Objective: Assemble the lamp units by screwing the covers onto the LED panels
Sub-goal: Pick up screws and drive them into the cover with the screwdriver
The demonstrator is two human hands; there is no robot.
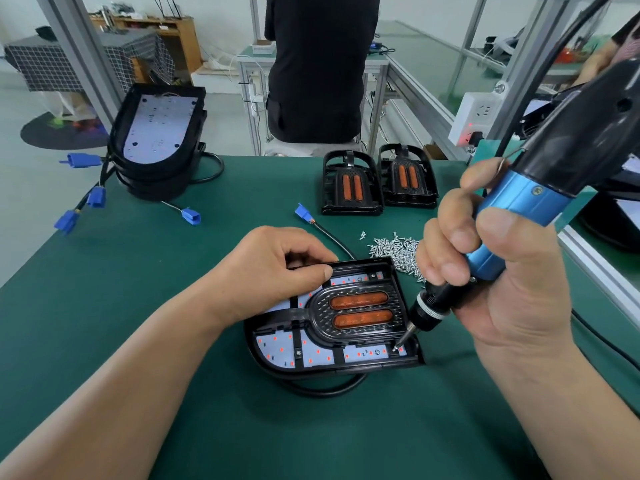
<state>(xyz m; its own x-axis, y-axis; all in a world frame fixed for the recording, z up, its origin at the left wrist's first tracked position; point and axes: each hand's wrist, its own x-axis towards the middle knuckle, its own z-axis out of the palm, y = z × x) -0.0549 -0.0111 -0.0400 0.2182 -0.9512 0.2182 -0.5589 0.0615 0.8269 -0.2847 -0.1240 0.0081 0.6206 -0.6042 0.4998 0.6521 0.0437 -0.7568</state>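
Observation:
A black lamp unit (332, 320) lies flat on the green mat, its cover with two orange lenses sitting over the white LED panel. My left hand (273, 268) grips the unit's far left edge, fingers curled over the rim. My right hand (485, 271) holds a blue and black electric screwdriver (519, 209). The screwdriver's bit tip (396, 346) stands tilted on a screw at the unit's near right corner. A pile of small silver screws (394, 249) lies just beyond the unit.
Two more covers with orange lenses (377, 183) stand at the back of the mat. A stack of LED panel housings (156, 140) with blue connectors sits back left. A person in black sits beyond the table. A power strip (474, 114) hangs at the right.

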